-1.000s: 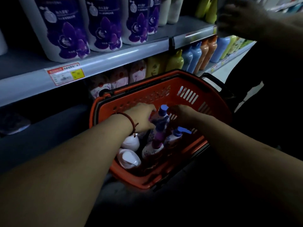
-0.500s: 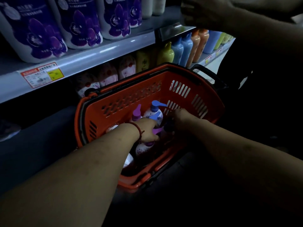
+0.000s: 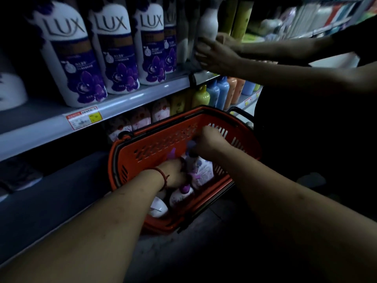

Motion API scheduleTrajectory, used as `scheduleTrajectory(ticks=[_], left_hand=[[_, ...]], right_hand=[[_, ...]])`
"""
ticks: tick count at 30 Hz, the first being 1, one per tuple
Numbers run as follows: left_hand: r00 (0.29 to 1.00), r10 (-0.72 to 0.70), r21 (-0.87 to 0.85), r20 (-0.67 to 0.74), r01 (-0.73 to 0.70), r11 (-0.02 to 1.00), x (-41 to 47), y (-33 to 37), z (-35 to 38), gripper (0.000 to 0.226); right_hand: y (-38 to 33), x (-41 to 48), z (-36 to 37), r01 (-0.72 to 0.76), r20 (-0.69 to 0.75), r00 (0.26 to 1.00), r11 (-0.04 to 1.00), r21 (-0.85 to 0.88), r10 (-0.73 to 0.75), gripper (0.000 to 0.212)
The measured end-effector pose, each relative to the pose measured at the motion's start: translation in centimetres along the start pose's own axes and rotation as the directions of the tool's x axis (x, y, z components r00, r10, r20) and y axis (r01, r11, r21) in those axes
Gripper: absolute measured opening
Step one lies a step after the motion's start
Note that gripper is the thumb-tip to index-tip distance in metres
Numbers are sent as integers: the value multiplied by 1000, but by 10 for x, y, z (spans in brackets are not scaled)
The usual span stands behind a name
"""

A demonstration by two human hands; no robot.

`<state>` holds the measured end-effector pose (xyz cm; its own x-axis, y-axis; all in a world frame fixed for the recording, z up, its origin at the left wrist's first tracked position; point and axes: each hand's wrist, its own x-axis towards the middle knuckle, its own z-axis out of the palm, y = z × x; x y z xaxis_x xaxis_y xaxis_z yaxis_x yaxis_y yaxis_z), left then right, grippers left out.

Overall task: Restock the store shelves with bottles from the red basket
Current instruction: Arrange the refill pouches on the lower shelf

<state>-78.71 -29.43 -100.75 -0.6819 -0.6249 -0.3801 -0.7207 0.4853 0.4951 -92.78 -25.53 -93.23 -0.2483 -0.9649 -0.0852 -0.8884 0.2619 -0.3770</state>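
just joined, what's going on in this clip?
The camera wearer has both hands inside the red plastic shopping basket. The right hand seems to grip the pump top of a white pump bottle with a purple label. The left hand is down among the other bottles, grip unclear. No bottle is out of the basket yet. A second person's hands handle a tall white bottle on the grey metal shelf above.

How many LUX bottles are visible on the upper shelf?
4. On the shelf, left to right: LUX bottle, a second, a third, and a fourth partly hidden behind it. More may stand behind.
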Motion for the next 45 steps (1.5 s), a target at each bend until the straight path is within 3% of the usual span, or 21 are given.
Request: scheduleTrajectory(ticks=[3,5,8,13,15,18,21,29,34,36,39,41,45], left_hand=[[996,54,-56,-75,-58,997,-12,-4,-6,80],[984,59,-131,-169,-82,988,-25,-4,-13,77],[948,29,-309,-318,-133,942,-45,-3,-28,46],[880,-60,-598,-472,-269,755,-65,-14,-42,70],[845,-94,-599,-527,-290,746,-75,-21,-47,65],[827,-132,-619,-546,-293,729,-88,-34,-55,75],[834,-144,-688,-532,-328,647,-103,-41,-62,57],[851,-227,-814,-474,-325,481,-148,-67,-84,40],[861,-232,-844,-454,-331,421,-176,-87,-91,43],[860,-238,-848,-452,-331,415,-187,-96,-92,46],[840,-272,-850,-469,-345,399,-203,-109,-93,66],[807,-328,-847,-491,-356,394,-216,-118,-94,73],[744,-423,-847,-518,-378,373,-246,-129,-95,63]], right_hand=[[-22,-11,-22,36,-89,996,994,104,-27,19],[-36,-17,-37,71,-127,991,986,154,-52,18],[-58,-28,-55,146,-195,976,961,236,-100,22],[-92,-41,-69,214,-252,962,861,462,-103,18],[-101,-42,-67,197,-251,967,785,588,-55,23],[-107,-42,-63,154,-169,985,581,799,-29,20],[-110,-45,-58,67,-58,998,395,916,-34,26],[-109,-43,-25,-67,75,997,641,765,14,37],[-128,-56,2,-58,301,936,762,645,-183,28],[-142,-60,16,-59,366,888,721,690,-277,26],[-168,-65,40,-89,374,819,547,832,-435,32],[-185,-68,52,-87,337,805,465,881,-488,33],[-216,-75,68,-57,286,813,419,906,-507,32]])
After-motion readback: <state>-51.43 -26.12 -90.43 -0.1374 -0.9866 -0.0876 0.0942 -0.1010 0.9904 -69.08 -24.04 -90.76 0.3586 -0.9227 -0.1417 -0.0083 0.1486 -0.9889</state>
